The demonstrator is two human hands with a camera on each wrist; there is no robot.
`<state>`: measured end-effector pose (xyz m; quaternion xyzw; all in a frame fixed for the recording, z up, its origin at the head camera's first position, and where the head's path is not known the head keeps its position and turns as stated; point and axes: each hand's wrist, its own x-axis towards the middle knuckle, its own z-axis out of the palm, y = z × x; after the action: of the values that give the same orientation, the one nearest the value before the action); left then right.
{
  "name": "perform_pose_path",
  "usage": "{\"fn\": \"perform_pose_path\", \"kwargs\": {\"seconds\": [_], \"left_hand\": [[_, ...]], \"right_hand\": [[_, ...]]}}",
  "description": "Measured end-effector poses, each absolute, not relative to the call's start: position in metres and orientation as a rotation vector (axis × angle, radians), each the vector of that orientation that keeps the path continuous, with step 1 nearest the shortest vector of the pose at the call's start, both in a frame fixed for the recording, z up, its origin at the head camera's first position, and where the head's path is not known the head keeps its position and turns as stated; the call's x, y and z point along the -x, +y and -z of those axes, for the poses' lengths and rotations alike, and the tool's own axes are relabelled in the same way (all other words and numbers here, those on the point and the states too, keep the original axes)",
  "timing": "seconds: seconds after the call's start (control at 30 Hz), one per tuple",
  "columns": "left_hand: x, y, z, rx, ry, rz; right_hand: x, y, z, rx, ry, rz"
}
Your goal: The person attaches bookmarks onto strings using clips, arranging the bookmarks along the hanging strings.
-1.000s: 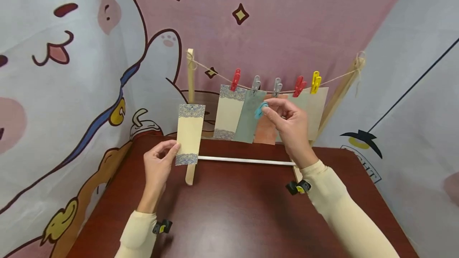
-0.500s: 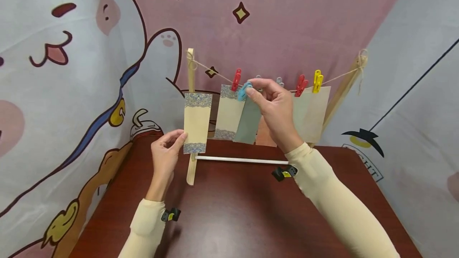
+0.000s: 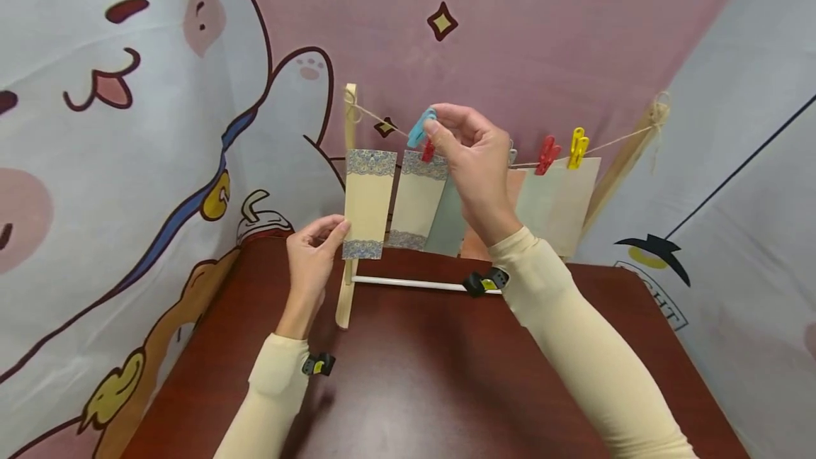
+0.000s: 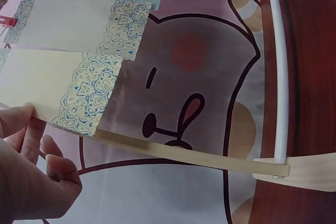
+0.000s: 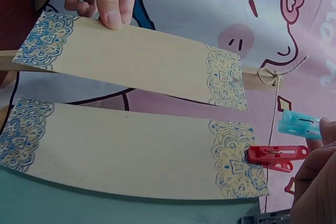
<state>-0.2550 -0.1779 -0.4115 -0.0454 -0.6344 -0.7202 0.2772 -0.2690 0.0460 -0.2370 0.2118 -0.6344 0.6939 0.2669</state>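
My left hand (image 3: 314, 253) pinches a cream card (image 3: 368, 205) with blue lace-patterned ends by its left edge, holding it upright in front of the left wooden post. Between thumb and fingers, my right hand (image 3: 474, 154) pinches a light blue clothespin (image 3: 421, 127), close to the string (image 5: 275, 114) and just above a red clothespin (image 5: 275, 153). That red clothespin fastens a matching patterned card (image 5: 131, 148) to the string, right beside the held card. In the head view my right hand hides part of the string and the clothespins behind it.
Farther right hang a green card (image 3: 446, 222), an orange card (image 3: 484, 239) and pale cards under a red clothespin (image 3: 548, 156) and a yellow one (image 3: 577, 148). Wooden posts (image 3: 627, 161) hold the string; a white rod (image 3: 408, 282) joins them low over the dark red table (image 3: 395, 374).
My left hand has raised the patterned card and brought it rightward, level with the hanging ones. My right hand has carried the blue clothespin up and left, from before the orange card to the string.
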Motion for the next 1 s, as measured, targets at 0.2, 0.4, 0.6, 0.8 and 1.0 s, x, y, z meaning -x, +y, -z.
{"fn": "perform_pose_path", "kwargs": {"seconds": [0.2, 0.4, 0.6, 0.8, 1.0], "left_hand": [[0.260, -0.175, 0.405, 0.158, -1.694, 1.957], [0.264, -0.177, 0.401, 0.168, -1.684, 1.966], [0.267, -0.174, 0.401, 0.178, -1.667, 1.983], [0.270, -0.173, 0.400, 0.185, -1.680, 1.997], [0.271, -0.174, 0.399, 0.181, -1.687, 2.002]], "right_hand": [[0.272, 0.040, 0.227, -0.563, -1.742, -1.883], [0.274, 0.028, 0.219, -0.512, -1.775, -1.914], [0.273, 0.024, 0.217, -0.482, -1.841, -1.889], [0.270, 0.020, 0.214, -0.489, -1.907, -1.837], [0.269, 0.016, 0.209, -0.425, -2.015, -1.814]]}}
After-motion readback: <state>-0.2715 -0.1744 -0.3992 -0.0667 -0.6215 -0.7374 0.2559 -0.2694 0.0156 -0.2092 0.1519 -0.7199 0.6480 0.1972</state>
